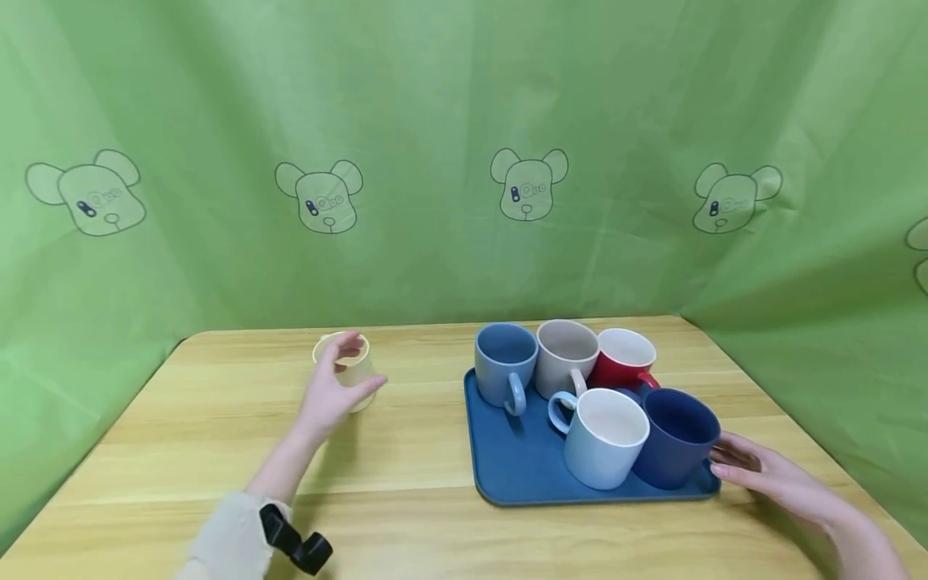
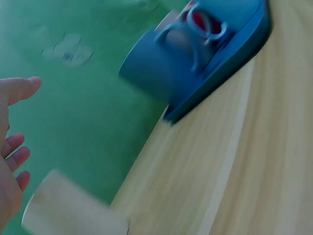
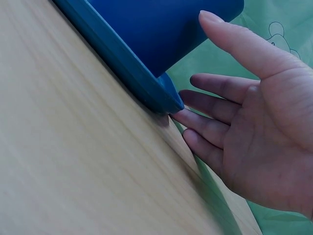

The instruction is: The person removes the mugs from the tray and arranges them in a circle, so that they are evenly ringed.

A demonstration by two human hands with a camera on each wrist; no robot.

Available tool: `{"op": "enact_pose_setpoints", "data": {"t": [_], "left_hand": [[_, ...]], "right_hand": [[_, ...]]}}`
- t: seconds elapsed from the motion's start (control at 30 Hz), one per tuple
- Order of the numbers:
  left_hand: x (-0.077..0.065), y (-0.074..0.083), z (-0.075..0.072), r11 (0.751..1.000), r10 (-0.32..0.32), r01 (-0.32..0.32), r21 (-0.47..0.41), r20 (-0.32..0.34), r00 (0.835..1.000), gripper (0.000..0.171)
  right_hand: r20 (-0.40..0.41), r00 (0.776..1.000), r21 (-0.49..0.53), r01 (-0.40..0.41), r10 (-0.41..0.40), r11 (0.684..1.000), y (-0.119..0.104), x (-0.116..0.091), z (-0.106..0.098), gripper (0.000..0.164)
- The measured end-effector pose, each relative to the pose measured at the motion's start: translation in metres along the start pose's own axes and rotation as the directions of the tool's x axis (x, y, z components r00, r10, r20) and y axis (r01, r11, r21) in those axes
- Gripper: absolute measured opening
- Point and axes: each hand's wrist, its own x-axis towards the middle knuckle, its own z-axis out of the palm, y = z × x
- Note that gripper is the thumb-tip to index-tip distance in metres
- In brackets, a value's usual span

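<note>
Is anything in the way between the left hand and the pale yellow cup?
No, nothing visible stands between the left hand and the pale yellow cup. In the left wrist view, only a gap with green cloth behind it shows there.

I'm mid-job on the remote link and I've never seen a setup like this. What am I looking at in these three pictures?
There is no machine here, just a person's two bare hands. The wide picture comes from a camera worn on the head, looking forward and down; the two slanted ones come from cameras on the left and right wrists.

On the wooden table lies a blue tray bearing five mugs: medium blue, grey, red, pale blue and navy. A cream mug stands apart, left of the tray.

The left hand is at the cream mug; the right hand is by the tray's near right corner. Neither seems to grip anything; whether the right fingertips touch the tray is unclear.
</note>
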Motion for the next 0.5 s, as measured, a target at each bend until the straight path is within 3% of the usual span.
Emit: {"op": "enact_pose_setpoints", "data": {"t": [0.33, 0.5], "left_hand": [[-0.007, 0.017, 0.054, 0.998, 0.059, -0.061, 0.01, 0.139, 0.989, 0.064], [-0.007, 0.023, 0.079, 0.999, 0.034, -0.041, 0.033, 0.199, 0.979, 0.063]], "right_hand": [[-0.018, 1.0, -0.01, 0.003, -0.003, 1.0, 0.0, 0.001, 0.001, 0.056], [-0.02, 1.0, -0.013, -0.023, 0.022, 1.0, -0.001, 0.0, 0.001, 0.057]]}}
